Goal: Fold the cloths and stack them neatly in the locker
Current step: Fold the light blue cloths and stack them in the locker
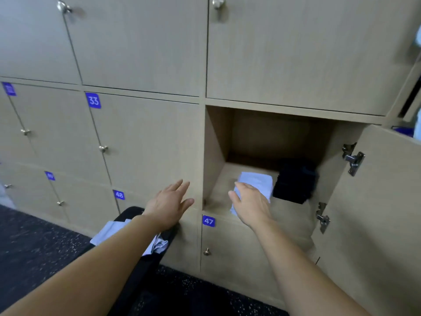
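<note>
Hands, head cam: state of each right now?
Left hand: open, fingers spread, grip empty.
Right hand: open, fingers straight over the folded light-blue cloth in the open locker.

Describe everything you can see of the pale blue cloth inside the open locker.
The pale blue cloth looks like soft fabric, folded into a flat rectangle. It lies on the floor of the open locker, just left of a folded black stack. The right hand, fingers straight, covers its near left edge and seems to touch it.

A locker room: numbered wooden lockers (145, 137) stand over speckled rubber flooring (34, 242).
</note>
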{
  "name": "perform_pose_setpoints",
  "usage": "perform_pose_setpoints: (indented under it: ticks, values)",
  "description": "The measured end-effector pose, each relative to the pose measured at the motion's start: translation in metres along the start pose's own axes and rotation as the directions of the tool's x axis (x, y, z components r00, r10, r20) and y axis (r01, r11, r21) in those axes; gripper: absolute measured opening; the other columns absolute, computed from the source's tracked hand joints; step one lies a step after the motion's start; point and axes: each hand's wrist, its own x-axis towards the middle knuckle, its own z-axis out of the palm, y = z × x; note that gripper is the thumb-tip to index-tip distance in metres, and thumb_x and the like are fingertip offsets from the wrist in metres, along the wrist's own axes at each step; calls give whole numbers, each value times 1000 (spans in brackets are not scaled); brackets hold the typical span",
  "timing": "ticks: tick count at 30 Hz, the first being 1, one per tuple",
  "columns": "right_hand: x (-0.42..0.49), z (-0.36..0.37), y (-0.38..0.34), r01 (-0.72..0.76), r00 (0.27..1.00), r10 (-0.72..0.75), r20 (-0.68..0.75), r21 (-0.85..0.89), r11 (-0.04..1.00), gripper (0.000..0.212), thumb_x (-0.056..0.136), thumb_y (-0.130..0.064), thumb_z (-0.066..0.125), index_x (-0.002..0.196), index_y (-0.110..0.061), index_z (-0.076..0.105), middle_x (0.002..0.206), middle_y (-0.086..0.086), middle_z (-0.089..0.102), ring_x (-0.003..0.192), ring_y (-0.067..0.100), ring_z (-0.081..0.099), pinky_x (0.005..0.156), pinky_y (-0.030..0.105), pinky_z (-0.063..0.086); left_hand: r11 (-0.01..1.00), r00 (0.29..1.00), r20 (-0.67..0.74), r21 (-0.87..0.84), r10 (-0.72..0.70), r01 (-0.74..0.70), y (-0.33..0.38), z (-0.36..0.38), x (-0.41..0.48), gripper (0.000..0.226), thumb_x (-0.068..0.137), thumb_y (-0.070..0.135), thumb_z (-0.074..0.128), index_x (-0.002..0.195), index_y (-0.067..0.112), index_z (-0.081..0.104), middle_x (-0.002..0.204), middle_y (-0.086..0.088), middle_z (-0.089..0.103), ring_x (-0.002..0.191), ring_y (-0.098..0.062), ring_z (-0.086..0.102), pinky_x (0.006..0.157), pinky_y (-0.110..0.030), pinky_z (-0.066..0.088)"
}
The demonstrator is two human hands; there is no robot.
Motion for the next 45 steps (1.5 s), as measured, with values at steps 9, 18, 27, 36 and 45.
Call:
perform_pose_setpoints:
  ticks: [9, 18, 27, 36, 45]
  values:
    - [-46, 64, -97, 212, 972, -208, 106, -35, 977, 41, 100, -36, 38, 130, -12, 51, 135, 8, 53, 124, 28, 48, 97, 34, 39, 967, 967, 10, 22, -256, 256, -99, -9, -101, 58, 103, 43, 37, 154, 21, 23, 162, 1, 18, 145, -21, 27, 113, -35, 29]
    - [-45, 129, -157, 355, 926, -345, 152, -50, 933, 17, 99, -31, 39, 92, -17, 43, 111, 5, 62, 104, 27, 54, 71, 30, 26, 922, 921, 31, 21, -387, 387, -178, 10, -132, 56, 102, 40, 40, 153, 19, 27, 159, -1, 29, 141, -24, 34, 112, -36, 30]
    - [0, 220, -174, 443, 878, -422, 228, -50, 895, 21, 97, -33, 44, 106, -16, 54, 113, -3, 63, 108, 20, 55, 85, 30, 37, 913, 912, 52, 29, -407, 406, -241, 75, -109, 40, 99, 40, 45, 132, 18, 51, 133, 2, 56, 119, -24, 53, 97, -34, 42]
    - [57, 307, -177, 427, 860, -395, 324, -30, 904, 19, 100, -32, 42, 88, -17, 44, 104, 0, 61, 102, 21, 53, 74, 27, 30, 869, 866, 84, 105, -492, 484, -274, 146, -68, 40, 100, 48, 40, 125, 23, 57, 127, 7, 59, 120, -17, 51, 103, -29, 32]
    - [79, 359, -179, 350, 851, -300, 431, -41, 936, 30, 102, -31, 38, 125, -13, 46, 132, 5, 48, 123, 22, 41, 100, 33, 34, 794, 800, 23, 139, -599, 591, -273, 181, -53, 41, 97, 57, 38, 114, 28, 62, 123, 9, 54, 118, -17, 46, 100, -28, 30]
